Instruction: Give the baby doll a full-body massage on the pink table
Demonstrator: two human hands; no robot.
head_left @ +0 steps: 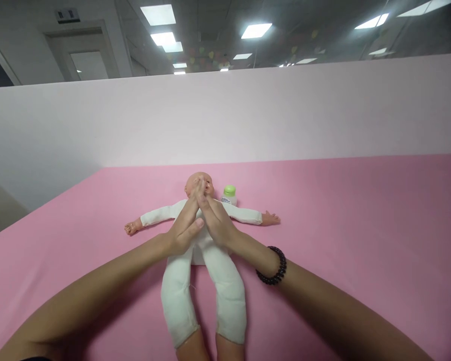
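Observation:
A baby doll (227,291) with a white cloth body lies on its back, arms spread wide and legs toward me. Above its chest, my left hand (186,228) and my right hand (218,220) meet near the fingertips, fingers stretched out and palms facing each other. Nothing shows between them, though the inner palms are partly hidden. They cover much of the doll's torso and part of its face. Beside the doll's head stands a small bottle (229,192) with a green cap, its lower part behind the doll's arm.
A pink covering (342,225) spreads under the doll. Behind it rises a white panel (248,115) along the far edge. A black beaded bracelet (281,265) circles my right wrist. Farther back are a door (84,57) and ceiling lights.

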